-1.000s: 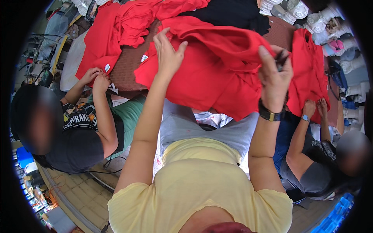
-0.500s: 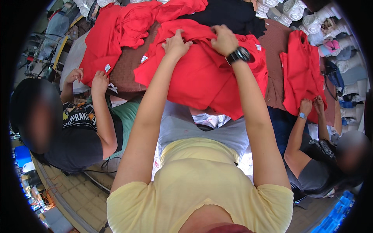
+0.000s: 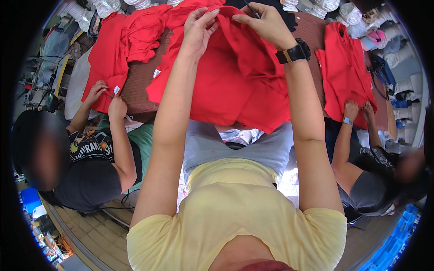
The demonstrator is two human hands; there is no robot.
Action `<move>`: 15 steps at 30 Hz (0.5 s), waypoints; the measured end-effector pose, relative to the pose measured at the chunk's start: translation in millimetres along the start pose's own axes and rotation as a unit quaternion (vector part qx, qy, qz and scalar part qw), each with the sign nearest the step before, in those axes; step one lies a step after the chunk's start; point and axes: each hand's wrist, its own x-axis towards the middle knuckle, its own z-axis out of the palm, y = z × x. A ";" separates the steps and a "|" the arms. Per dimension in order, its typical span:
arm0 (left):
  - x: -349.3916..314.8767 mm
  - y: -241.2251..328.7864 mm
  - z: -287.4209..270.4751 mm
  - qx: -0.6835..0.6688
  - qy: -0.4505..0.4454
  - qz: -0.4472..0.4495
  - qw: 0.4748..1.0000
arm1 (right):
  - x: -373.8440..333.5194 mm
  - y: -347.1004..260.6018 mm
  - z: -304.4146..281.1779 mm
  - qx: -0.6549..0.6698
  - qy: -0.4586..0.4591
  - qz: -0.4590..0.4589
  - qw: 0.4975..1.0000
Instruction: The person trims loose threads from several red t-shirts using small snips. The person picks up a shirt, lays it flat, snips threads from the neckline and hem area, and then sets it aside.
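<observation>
A red cloth garment (image 3: pixel 239 90) is spread in front of me, its near edge hanging over the table's edge towards my lap. My left hand (image 3: pixel 200 29) pinches a raised fold of it at the far side. Across from it, my right hand (image 3: pixel 266 25), with a black watch (image 3: pixel 294 52) on the wrist, is closed at the same lifted part, its thumb against the red cloth. A slim dark tool (image 3: pixel 254 11) shows between the right fingers; its kind cannot be made out. Folds hide some of the fingertips.
The table has a brown cover (image 3: pixel 142 83). A person on the left handles a red garment (image 3: pixel 106 67) with a white label; one on the right handles another red garment (image 3: pixel 346 72). Black cloth (image 3: pixel 287 18) and white cones (image 3: pixel 350 16) lie behind. Blue crates (image 3: pixel 393 239) stand lower right.
Both my hands have moved away from me and lifted the garment's far part into a raised fold. The slim dark tool now shows in my right hand.
</observation>
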 end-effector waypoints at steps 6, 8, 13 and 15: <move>4.9 8.4 -0.6 0.385 0.113 0.242 0.883 | -7.2 12.5 -30.8 -0.384 0.206 -0.300 0.848; -20.2 27.8 10.3 0.493 0.072 0.317 0.807 | -36.3 -33.2 -44.3 -0.328 0.277 -0.212 0.878; -101.9 45.9 9.0 0.562 -0.120 0.349 0.740 | -92.8 -11.0 -61.6 -0.273 0.279 -0.092 0.916; -145.1 29.4 4.8 0.662 -0.186 0.231 0.688 | -122.8 19.2 -55.1 -0.261 0.206 -0.020 0.943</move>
